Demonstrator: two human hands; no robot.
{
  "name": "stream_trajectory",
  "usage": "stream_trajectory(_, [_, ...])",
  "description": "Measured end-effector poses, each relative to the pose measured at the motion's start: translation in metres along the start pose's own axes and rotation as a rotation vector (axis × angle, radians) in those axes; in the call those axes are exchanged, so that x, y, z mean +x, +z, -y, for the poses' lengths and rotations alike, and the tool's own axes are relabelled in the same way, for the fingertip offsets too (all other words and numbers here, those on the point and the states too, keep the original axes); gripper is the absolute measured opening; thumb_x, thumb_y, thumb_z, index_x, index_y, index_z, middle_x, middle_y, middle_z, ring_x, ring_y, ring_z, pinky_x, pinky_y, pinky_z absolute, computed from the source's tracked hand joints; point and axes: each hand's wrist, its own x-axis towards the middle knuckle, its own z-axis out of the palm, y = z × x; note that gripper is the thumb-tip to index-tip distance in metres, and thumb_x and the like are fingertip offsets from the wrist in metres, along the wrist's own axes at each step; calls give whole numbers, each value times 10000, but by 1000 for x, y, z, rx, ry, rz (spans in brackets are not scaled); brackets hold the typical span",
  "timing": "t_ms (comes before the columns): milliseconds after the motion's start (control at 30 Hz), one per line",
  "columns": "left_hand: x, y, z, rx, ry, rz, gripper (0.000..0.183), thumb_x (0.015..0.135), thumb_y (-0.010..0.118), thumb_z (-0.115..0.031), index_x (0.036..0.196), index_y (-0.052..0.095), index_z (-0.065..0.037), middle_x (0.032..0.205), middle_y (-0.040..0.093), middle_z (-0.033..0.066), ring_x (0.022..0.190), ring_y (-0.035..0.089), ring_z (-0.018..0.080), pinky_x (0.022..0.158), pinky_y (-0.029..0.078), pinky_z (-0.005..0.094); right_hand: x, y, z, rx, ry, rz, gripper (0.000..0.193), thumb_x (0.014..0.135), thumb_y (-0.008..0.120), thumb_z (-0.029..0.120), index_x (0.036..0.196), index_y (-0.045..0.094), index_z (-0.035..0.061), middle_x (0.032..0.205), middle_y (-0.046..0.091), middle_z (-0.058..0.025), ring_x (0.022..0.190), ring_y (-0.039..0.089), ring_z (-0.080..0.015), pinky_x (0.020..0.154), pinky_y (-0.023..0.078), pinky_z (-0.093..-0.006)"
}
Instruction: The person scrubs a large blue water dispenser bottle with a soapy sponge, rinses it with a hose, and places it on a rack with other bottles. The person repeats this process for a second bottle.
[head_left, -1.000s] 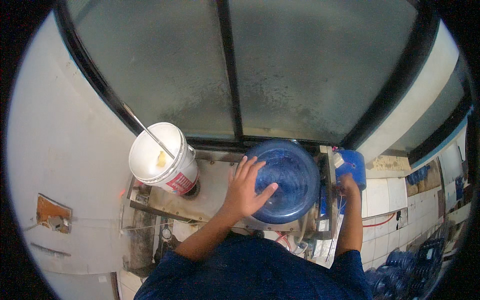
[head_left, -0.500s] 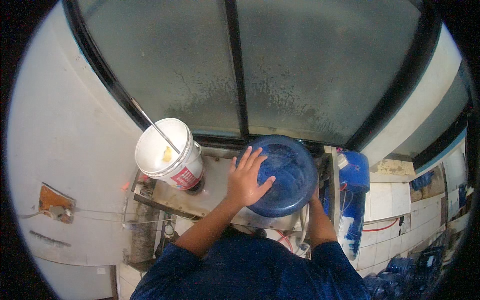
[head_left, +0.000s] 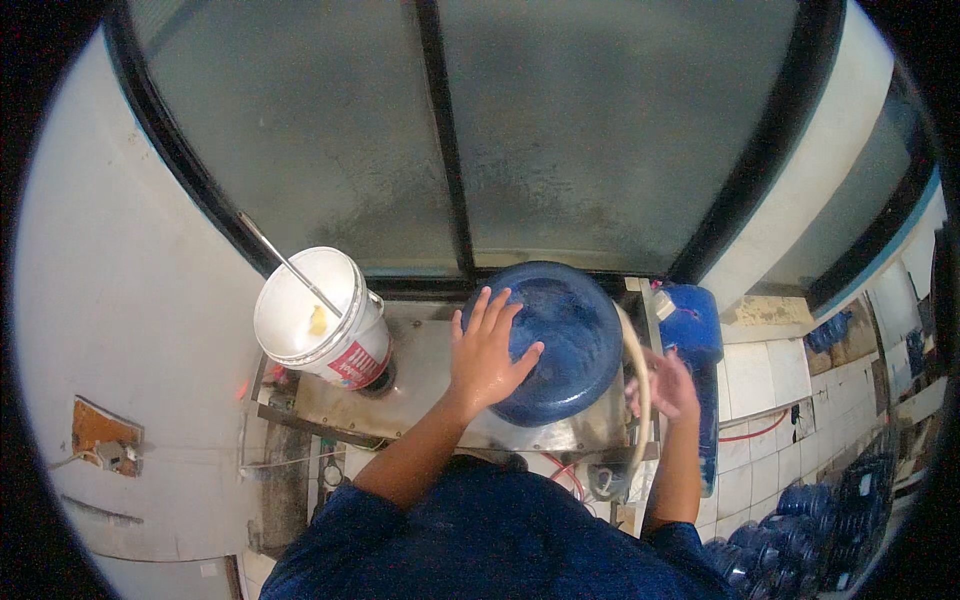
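Observation:
A large blue water jug (head_left: 560, 345) stands bottom up on a metal worktop (head_left: 425, 345). My left hand (head_left: 487, 350) lies on the left part of its upturned base, fingers spread. To the right of the jug, my right hand (head_left: 675, 388) is off it and smeared by motion. A beige hose (head_left: 637, 370) arcs up between the jug and that hand, crossing in front of the fingers. Whether the fingers close on the hose cannot be made out.
At the worktop's left end stands a white bucket (head_left: 375, 330) holding a metal rod (head_left: 280, 255) and something yellow. A blue plastic container (head_left: 690, 320) is on the right. More blue jugs (head_left: 800, 525) crowd the tiled floor. Dark-framed glass panels (head_left: 590, 150) rise behind.
My right hand has come away from the jug's side and moved right. The hose now arches higher beside the jug. My left hand stays on the base.

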Motion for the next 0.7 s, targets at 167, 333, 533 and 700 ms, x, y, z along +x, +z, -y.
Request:
stream_trajectory(167, [-6, -7, 1, -22, -8, -2, 644, 867, 701, -461, 1365, 543, -83, 1556, 417, 139, 1497, 290, 351, 1159, 215, 640, 11, 6, -17, -321, 62, -150, 386, 1007, 564, 362, 1211, 575, 34, 751, 683, -149, 556, 679, -274, 507, 600, -411])
stream_trajectory(333, [-18, -8, 7, -19, -24, -28, 647, 876, 683, -466, 1371, 540, -75, 1561, 410, 139, 1504, 275, 345, 1157, 215, 645, -26, 48, -22, -144, 81, -142, 339, 1001, 558, 295, 1215, 547, 32, 706, 650, -132, 504, 631, -234, 433, 557, -394])
stream_trajectory(533, [-17, -5, 16, -58, -7, -23, 652, 894, 654, -467, 1391, 529, -64, 1574, 391, 146, 1515, 246, 342, 1151, 199, 668, -37, 103, -45, -348, -128, -547, 269, 1021, 524, 264, 1216, 512, 78, 672, 598, -65, 463, 567, -193, 385, 500, -315])
stream_trajectory(700, [-16, -3, 31, -51, -4, -14, 682, 890, 658, -516, 1403, 531, -84, 1583, 388, 140, 1523, 236, 335, 1174, 176, 656, -72, 142, -71, -481, -275, -781, 213, 1028, 520, 229, 1141, 579, 59, 693, 574, -19, 459, 528, -139, 362, 440, -298])
